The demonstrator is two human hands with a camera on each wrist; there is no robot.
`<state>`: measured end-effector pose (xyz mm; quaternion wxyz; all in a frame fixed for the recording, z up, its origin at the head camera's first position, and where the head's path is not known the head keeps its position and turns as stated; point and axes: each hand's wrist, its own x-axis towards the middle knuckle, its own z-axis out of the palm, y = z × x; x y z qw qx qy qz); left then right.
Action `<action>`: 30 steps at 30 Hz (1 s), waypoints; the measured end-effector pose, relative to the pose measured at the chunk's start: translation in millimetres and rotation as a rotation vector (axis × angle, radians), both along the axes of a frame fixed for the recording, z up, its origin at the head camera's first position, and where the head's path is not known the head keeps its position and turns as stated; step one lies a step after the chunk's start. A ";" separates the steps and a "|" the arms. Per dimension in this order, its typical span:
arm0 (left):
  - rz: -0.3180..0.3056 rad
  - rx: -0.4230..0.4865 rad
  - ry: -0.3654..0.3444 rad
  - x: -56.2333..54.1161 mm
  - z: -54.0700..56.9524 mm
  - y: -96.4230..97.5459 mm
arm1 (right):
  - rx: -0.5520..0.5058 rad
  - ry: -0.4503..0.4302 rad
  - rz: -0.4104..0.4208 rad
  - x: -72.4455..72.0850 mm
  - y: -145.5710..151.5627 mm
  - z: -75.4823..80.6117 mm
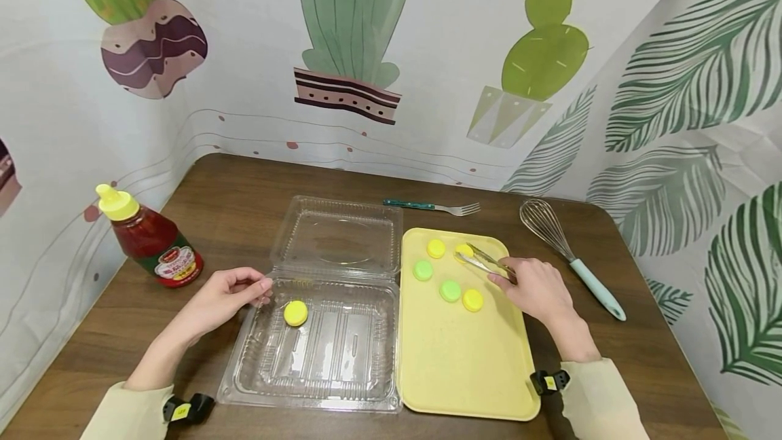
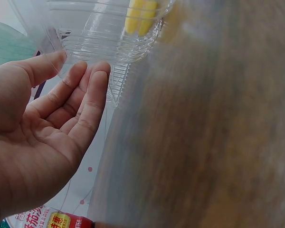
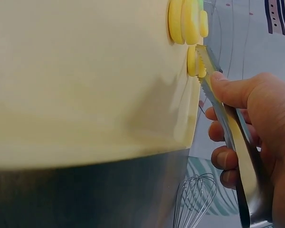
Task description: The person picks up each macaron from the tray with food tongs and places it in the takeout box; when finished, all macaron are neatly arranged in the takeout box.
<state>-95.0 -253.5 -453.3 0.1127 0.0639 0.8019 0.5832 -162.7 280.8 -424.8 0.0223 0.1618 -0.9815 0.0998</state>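
Observation:
My right hand point(image 1: 537, 287) grips metal tongs point(image 3: 230, 123), their serrated tips on either side of a yellow macaron point(image 1: 462, 250) near the tray's far right. Around it on the pale yellow tray point(image 1: 464, 365) lie another yellow macaron point(image 1: 436, 248), a green macaron point(image 1: 423, 270), a second green macaron point(image 1: 450, 290) and a nearer yellow macaron point(image 1: 472, 300). With thumb and fingertips, my left hand point(image 1: 229, 297) pinches the left rim of an opened clear plastic container point(image 1: 348, 402), close to its hinge. One yellow macaron point(image 1: 296, 313) sits inside, toward the left.
A ketchup bottle point(image 1: 153, 243) with a yellow cap stands at the left. Behind the tray and container lies a fork point(image 1: 421, 206) with a green handle. To the right is a whisk point(image 1: 571, 257). A patterned cloth point(image 1: 244, 53) hangs behind the wooden table point(image 1: 226, 189).

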 end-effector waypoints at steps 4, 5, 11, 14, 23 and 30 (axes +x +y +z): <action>-0.001 -0.002 -0.002 0.0 0.0 -0.5 | -0.002 0.004 0.008 0.6 1.7 1.4; 0.000 -0.004 -0.002 0.0 0.2 -0.6 | -0.001 0.006 0.009 0.7 2.1 1.9; 0.001 -0.003 -0.004 0.3 0.6 -0.8 | 0.002 0.014 0.016 0.0 3.2 4.1; 0.000 -0.002 -0.006 0.5 0.8 -0.8 | -0.004 0.027 0.028 0.0 2.5 6.2; -0.005 -0.012 -0.005 0.9 2.4 -0.8 | -0.014 0.066 0.051 3.3 -5.3 18.0; -0.005 -0.011 -0.003 0.7 1.9 -1.1 | -0.022 0.120 0.109 5.9 -15.9 27.1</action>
